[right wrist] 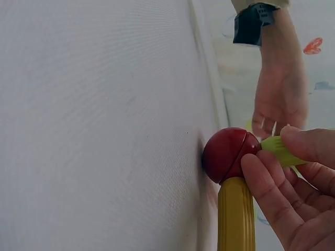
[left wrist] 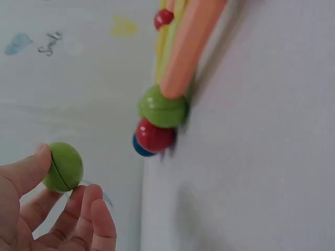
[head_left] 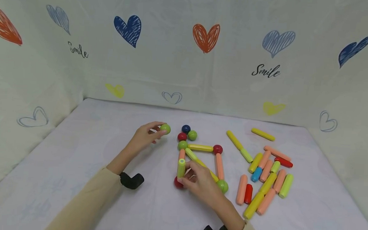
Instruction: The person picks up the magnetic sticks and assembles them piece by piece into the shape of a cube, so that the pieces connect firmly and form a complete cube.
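Observation:
My left hand (head_left: pixel 146 135) pinches a green ball (head_left: pixel 165 129) between thumb and fingers, raised above the table left of a built frame. With thumb and fingers, my right hand (head_left: pixel 201 181) holds a short light-green stick (head_left: pixel 181 168) at the frame's near left corner. In the right wrist view that stick meets a red ball (right wrist: pixel 227 154), which also joins a yellow stick (right wrist: pixel 236 214). The frame has a green ball (head_left: pixel 182 145) far left, a red ball (head_left: pixel 217 149) far right and a green ball (head_left: pixel 222 186) near right. A green-and-yellow diagonal crosses it, partly hidden by my right hand.
Beyond the frame's far left corner sit a dark blue ball (head_left: pixel 186 129), a loose green ball (head_left: pixel 192 135) and a red ball (head_left: pixel 182 137). Several loose sticks lie on the right, among them an orange stick (head_left: pixel 241 189) and a yellow stick (head_left: pixel 263 134). A printed cloth backdrop stands behind.

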The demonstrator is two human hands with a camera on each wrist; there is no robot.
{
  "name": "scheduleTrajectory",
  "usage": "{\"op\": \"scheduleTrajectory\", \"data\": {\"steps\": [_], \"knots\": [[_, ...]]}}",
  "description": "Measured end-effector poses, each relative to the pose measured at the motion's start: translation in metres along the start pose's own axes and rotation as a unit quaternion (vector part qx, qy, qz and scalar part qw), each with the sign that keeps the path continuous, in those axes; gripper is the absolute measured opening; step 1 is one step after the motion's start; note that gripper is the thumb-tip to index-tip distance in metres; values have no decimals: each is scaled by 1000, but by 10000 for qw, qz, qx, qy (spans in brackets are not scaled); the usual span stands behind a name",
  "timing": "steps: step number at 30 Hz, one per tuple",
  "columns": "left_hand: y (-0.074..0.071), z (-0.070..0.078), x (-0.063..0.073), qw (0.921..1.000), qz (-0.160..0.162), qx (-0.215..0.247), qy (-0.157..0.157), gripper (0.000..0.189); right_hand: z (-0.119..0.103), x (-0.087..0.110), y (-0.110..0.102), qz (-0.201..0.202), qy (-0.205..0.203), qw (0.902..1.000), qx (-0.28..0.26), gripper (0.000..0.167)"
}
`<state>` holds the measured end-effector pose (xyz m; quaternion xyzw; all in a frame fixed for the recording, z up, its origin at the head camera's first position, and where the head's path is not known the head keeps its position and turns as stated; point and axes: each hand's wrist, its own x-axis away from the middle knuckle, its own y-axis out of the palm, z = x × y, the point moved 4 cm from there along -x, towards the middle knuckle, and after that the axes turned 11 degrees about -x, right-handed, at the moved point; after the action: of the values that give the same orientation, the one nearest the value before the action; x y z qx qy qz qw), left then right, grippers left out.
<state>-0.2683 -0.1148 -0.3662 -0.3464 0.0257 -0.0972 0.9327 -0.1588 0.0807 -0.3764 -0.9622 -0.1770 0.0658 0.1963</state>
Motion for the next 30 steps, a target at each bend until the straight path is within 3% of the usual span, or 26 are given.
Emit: {"op": "scheduleTrajectory", "data": {"steps": [5,16,23,30], "knots": [[-3,21,26,9982,-30,585,101,45,2,0,0,-2,84,10000,-12,27],[-2,60,77,9929,-94,1062,534,38,1,0,0,31,11,10000,57,26],[6,72,91,9927,23,700,984,34,0,0,0,64,-167,9998,77,25],[16,73,92,9917,-70,747,1042,33,0,1,0,84,-176,9997,153,26]]}}
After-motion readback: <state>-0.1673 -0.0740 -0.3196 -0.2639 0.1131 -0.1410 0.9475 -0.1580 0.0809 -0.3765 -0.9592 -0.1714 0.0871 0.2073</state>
